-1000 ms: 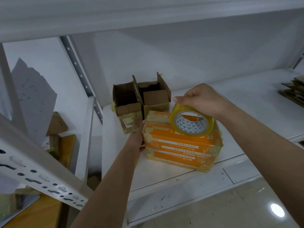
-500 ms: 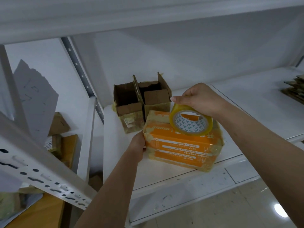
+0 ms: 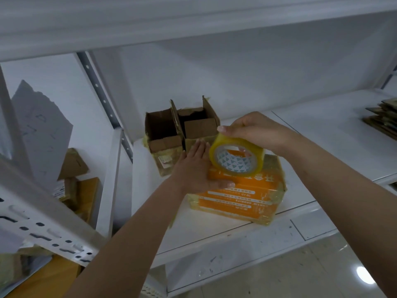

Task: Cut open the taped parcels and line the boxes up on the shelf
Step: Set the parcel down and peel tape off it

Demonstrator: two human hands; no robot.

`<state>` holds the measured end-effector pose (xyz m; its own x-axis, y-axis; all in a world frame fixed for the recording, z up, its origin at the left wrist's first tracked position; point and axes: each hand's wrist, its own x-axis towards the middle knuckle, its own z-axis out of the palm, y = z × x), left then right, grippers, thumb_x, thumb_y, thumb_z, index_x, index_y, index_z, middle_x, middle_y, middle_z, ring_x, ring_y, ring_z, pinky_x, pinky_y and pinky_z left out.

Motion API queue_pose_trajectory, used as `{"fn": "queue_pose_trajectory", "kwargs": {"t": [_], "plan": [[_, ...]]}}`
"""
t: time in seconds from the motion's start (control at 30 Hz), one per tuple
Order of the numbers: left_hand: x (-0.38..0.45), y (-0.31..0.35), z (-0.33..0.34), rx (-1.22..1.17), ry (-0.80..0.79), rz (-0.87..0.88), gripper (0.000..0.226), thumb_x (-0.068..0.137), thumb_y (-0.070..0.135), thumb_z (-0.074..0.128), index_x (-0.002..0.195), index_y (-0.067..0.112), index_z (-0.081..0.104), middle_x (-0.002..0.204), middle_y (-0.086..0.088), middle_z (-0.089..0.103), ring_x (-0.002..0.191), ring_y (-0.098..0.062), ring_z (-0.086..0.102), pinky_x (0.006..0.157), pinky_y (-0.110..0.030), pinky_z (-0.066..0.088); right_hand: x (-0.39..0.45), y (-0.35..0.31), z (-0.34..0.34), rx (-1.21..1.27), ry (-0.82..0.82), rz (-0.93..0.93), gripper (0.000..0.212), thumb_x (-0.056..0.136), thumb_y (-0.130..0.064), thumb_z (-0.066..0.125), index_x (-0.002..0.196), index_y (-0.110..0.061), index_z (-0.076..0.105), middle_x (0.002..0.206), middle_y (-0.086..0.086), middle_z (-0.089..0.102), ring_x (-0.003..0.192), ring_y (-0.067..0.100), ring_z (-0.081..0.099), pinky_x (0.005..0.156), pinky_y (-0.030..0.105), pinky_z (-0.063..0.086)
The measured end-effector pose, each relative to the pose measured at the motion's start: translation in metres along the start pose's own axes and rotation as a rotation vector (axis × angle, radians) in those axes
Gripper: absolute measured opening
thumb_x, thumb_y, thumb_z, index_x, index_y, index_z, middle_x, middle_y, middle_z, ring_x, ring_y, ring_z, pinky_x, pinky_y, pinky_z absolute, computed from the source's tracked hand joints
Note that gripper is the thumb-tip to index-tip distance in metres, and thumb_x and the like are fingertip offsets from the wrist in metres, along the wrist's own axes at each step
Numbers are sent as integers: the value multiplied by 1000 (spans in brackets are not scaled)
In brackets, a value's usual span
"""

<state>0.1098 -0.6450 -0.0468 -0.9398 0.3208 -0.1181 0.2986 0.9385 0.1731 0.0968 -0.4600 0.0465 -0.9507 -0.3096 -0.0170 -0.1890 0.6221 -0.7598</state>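
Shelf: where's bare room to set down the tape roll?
Free: the shelf stretch right of the orange parcel, up to the flat cardboard stack; also a narrow strip left of the open boxes. Crowded: the middle, where left hand presses the parcel and right hand holds the tape roll.

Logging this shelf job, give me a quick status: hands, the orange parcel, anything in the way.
Left hand flat on orange parcel. Right hand grips tape roll over it. Parcel taped shut on shelf; two opened boxes directly behind.
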Motion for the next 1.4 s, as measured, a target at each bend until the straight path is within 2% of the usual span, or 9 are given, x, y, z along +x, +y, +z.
{"fn": "queue_pose_trajectory", "kwargs": {"t": [0.2, 0.5, 0.6, 0.73, 0.87, 1.07, 1.13, 1.3, 1.4], "plan": [[5, 2, 0, 110, -67, -14, 138, 57, 93, 48, 154, 19, -18, 161, -3, -25, 147, -20, -24, 120, -50, 0, -19, 27, -8, 317, -105, 33, 73, 58, -67, 68, 100, -7, 73, 94, 9, 76, 92, 28, 72, 96, 46, 52], [4, -1, 4, 134, -10, -30, 148, 55, 94, 51, 151, 9, -22, 162, -5, -22, 149, -20, -18, 121, -47, 1, -36, 21, -52, -68, 81, 74, 56, 55, -69, 70, 61, -13, 72, 52, -1, 66, 45, 5, 61, 47, 19, 43], [5, 1, 4, 130, -16, -40, 150, 53, 95, 51, 150, 8, -24, 160, -5, -26, 148, -20, -21, 120, -46, 1, -44, 30, -72, -168, 113, 127, 72, 44, -78, 65, 68, -10, 75, 61, 7, 70, 52, 14, 65, 51, 22, 47], [3, 0, 1, 83, -24, -23, 153, 52, 92, 56, 148, 8, -28, 155, -7, -37, 144, -22, -31, 120, -47, -1, -48, 42, -70, -155, 121, 164, 55, 72, -59, 73, 73, -4, 74, 54, 7, 64, 41, 11, 57, 43, 19, 44], [-5, -14, -15, -23, -114, 3, 152, 53, 82, 65, 146, 13, -32, 149, 0, -46, 146, -22, -26, 122, -47, 10, -47, 47, -70, -166, 163, 171, 53, 78, -54, 72, 73, -2, 73, 50, 6, 59, 40, 12, 53, 46, 21, 43], [-23, -43, -28, 326, -145, -162, 149, 55, 82, 68, 151, 15, -23, 154, -18, -35, 145, -36, -25, 120, -56, 9, -47, 50, -70, -162, 147, 152, 53, 77, -54, 73, 70, -2, 72, 54, 10, 60, 44, 15, 54, 49, 25, 43], [-31, -48, -37, 283, -168, -225, 150, 52, 86, 64, 152, 13, -21, 156, -19, -32, 144, -36, -27, 120, -55, 5, -47, 51, -71, -157, 142, 145, 51, 77, -54, 73, 69, -3, 73, 55, 12, 62, 44, 15, 54, 49, 25, 43], [-13, 1, -47, 116, 56, 100, 150, 46, 103, 33, 152, 11, -20, 160, -3, -24, 145, -15, -26, 119, -42, -9, -45, 50, -71, -156, 126, 130, 51, 77, -54, 73, 66, -4, 72, 47, 4, 58, 39, 11, 52, 48, 23, 42], [3, 34, -28, 110, 21, 203, 133, 59, 99, 28, 153, 16, -17, 162, 0, -20, 146, -12, -24, 120, -41, -10, -46, 51, -73, -152, 99, 124, 54, 77, -57, 71, 66, -4, 70, 45, 2, 58, 41, 11, 54, 50, 23, 44]]}}
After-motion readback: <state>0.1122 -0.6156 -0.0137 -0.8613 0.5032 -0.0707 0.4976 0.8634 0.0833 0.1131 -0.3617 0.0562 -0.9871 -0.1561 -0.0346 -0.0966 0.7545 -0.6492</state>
